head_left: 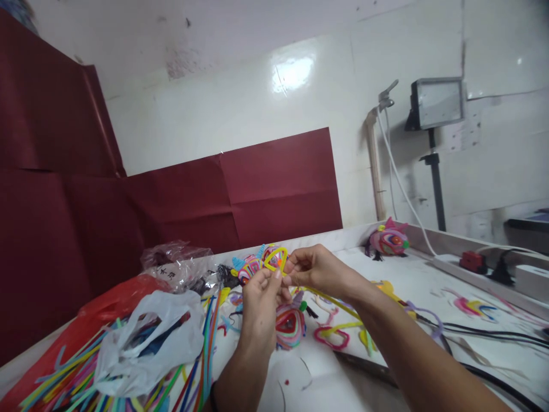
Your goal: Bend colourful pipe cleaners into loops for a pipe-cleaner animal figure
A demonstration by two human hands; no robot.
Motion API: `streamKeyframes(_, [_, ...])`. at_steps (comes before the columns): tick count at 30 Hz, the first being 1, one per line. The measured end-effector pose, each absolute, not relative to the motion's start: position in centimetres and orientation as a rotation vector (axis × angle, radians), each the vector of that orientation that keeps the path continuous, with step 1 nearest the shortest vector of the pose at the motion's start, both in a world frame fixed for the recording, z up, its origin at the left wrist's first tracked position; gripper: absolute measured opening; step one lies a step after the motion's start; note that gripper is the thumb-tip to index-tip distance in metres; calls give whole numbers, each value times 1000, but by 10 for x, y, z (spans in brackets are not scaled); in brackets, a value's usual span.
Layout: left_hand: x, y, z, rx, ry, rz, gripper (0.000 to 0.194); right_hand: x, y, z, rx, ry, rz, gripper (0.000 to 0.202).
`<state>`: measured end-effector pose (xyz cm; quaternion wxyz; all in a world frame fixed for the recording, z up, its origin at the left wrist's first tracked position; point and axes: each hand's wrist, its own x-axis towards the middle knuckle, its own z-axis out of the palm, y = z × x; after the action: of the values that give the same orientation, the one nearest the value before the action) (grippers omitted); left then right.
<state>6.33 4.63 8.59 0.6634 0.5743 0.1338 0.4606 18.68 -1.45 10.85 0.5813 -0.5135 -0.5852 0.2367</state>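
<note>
A yellow pipe cleaner (278,250) is bent into a small pointed loop, and its long tail runs off to the right beneath my right forearm. My left hand (261,300) pinches the lower part of the loop between thumb and fingers. On the other side, the closed fingertips of my right hand (317,269) grip the same pipe cleaner near the loop's lower right. Just behind my hands sits a striped, many-coloured pipe-cleaner figure (249,268). Another round figure (290,326) with a red centre lies below my hands, partly hidden by the left one.
At left, a white plastic bag (148,343) and a red bag (124,297) lie with many loose pipe cleaners (68,377). A pink figure (389,237) stands at the back right. Nearby are a power strip (454,266), black cables (493,335) and a lamp (440,103) on a stand.
</note>
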Motion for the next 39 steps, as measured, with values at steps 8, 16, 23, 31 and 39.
streamKeyframes(8, [61,47,86,1360,310,1034,17,189,-18,111,-1114,-1439,564,21])
streamKeyframes(16, [61,49,84,1403,308,1014,20,192,-23,116,-1239,-1612,215,17])
streamKeyframes(23, [56,52,88,1466,336,967,22,189,-30,120,-1281,-1702,46,9])
streamKeyframes(31, [48,59,94,1625,359,859,21,191,-33,121,-1294,-1920,-182,6])
streamKeyframes(39, [43,60,97,1686,379,774,22,188,-38,122,-1393,-1992,-256,2])
